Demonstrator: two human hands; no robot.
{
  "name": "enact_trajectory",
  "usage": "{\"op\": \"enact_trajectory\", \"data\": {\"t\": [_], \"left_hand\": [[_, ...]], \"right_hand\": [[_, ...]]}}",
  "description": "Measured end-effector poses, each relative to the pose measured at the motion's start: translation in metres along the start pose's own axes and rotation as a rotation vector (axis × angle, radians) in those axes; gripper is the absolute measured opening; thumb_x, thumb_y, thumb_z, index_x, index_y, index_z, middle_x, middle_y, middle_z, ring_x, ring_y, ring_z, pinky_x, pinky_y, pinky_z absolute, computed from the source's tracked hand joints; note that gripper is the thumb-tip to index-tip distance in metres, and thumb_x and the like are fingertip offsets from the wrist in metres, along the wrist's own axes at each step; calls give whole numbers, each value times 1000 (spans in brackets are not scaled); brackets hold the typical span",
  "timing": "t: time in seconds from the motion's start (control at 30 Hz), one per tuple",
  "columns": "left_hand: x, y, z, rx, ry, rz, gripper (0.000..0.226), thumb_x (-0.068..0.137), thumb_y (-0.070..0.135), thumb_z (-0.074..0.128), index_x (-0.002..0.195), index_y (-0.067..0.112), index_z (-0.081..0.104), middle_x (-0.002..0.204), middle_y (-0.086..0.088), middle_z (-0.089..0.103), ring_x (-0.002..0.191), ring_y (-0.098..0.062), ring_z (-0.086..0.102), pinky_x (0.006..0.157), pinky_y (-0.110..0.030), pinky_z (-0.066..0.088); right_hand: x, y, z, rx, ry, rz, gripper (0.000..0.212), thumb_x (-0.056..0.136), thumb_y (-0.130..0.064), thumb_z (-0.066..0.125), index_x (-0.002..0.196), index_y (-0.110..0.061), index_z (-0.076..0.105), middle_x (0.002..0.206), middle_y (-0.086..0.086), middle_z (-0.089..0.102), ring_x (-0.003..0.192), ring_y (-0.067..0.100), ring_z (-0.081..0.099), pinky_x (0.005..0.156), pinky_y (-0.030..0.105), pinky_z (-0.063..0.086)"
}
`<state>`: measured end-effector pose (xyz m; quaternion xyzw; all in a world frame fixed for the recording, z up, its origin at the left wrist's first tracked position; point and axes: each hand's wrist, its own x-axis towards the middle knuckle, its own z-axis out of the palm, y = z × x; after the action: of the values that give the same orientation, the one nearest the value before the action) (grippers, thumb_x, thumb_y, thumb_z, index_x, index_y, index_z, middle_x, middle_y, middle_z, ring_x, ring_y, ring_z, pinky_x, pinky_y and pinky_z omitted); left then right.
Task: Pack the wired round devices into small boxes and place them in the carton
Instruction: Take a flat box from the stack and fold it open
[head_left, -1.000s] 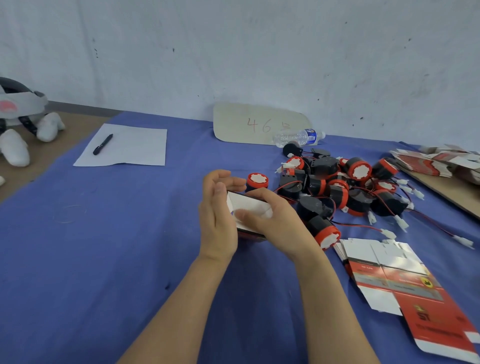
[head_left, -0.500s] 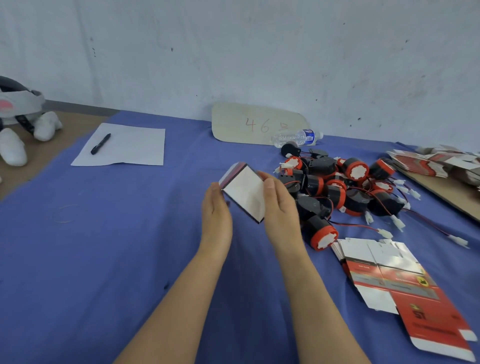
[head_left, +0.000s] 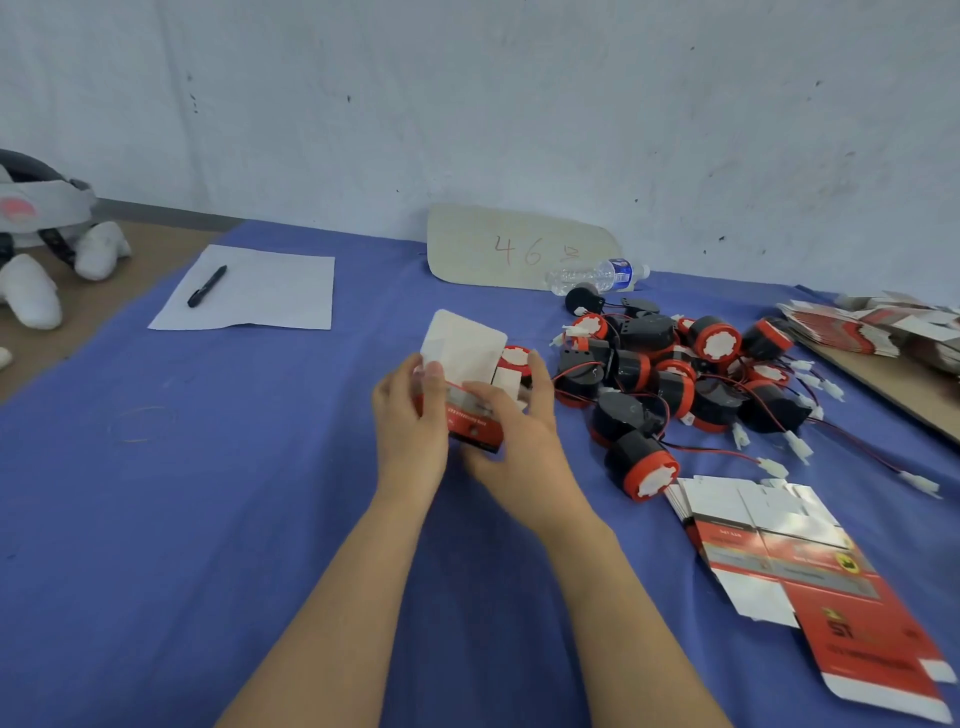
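Near the middle of the head view, over the blue-covered table (head_left: 208, 519), both hands hold a red-and-white small box (head_left: 470, 421). The left hand (head_left: 410, 415) grips its left side with curled fingers. The right hand (head_left: 514, 431) wraps the right side, with the thumb laid across the front. The white flap (head_left: 462, 345) stands open upward, probably so that a device can drop in. One red-rimmed round device (head_left: 515, 358) lies just behind the box, and whether anything is inside the box cannot be seen.

The wired round devices (head_left: 675, 374) are heaped to the right of centre, within the right hand's reach. Flat box blanks (head_left: 779, 561) are fanned at lower right as the next supply. No carton is in view.

The print on the box and blanks is too blurred to read. A cardboard sign (head_left: 519, 249) against the wall bears "46" in red, followed by a mark I cannot make out. A water bottle (head_left: 597, 273) lies beside the sign, its label illegible. At upper left a pen (head_left: 207, 286) rests on a sheet of paper (head_left: 249, 291).
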<state>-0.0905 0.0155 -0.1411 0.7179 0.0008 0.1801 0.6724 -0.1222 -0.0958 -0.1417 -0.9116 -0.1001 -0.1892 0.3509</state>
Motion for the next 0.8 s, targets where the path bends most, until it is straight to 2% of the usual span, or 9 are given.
{"op": "enact_trajectory", "data": {"t": [0.07,0.13,0.27,0.33,0.43,0.6,0.67,0.73,0.8], "left_hand": [[0,-1,-3,54,41,61,34,102,32,35,128,20,53,129,4,49,108,-7,51,79,-5,44],[-2,-5,-5,65,51,53,33,102,32,34,126,21,55,124,6,47,98,-1,51,68,3,39],[-2,-9,-3,92,11,20,33,99,41,38,100,14,57,116,-3,50,89,-6,55,68,-14,44],[-2,-9,-1,114,31,12,39,99,44,36,85,13,55,106,-5,54,82,-7,55,69,-21,42],[-8,-4,0,175,64,73,36,100,38,37,69,23,46,92,1,51,74,-3,51,63,-9,38],[-12,2,-1,168,97,199,36,102,30,34,66,28,40,73,8,48,64,-7,47,57,-13,36],[-10,4,-3,153,107,207,37,103,32,31,67,29,39,70,9,46,61,-5,46,56,-14,34],[-11,6,-5,178,85,234,35,102,34,30,68,31,38,70,10,47,62,-2,47,56,-13,34],[-14,8,-4,209,-3,300,32,102,32,32,71,34,40,72,14,48,66,2,48,59,-11,35]], "right_hand": [[0,-4,5,158,9,26,63,81,-19,72,136,-28,42,156,-4,13,131,8,38,98,10,35],[1,-5,7,257,42,84,70,80,-20,74,139,-26,36,139,-8,43,121,8,50,91,12,43],[-2,-4,6,223,30,88,82,78,-22,75,143,-31,25,125,-11,52,112,7,50,90,17,43],[-2,-2,7,88,-10,54,65,78,-29,75,134,-22,43,124,-7,51,114,12,46,91,18,38],[-2,-2,7,-59,-89,-3,30,84,-34,68,103,-11,64,104,-6,54,100,17,46,87,22,38],[-3,-11,-3,310,-44,46,16,85,-25,69,99,-19,64,99,-8,67,91,4,61,81,20,50],[0,-17,-13,640,142,112,3,86,-17,62,88,-15,64,89,-9,67,88,6,62,80,17,48],[7,-14,-28,849,437,187,9,87,-14,57,80,-9,60,78,-10,64,85,11,60,75,14,45],[10,-8,-38,963,550,264,18,98,-21,50,84,-12,57,82,-7,63,90,15,60,81,20,48]]}}
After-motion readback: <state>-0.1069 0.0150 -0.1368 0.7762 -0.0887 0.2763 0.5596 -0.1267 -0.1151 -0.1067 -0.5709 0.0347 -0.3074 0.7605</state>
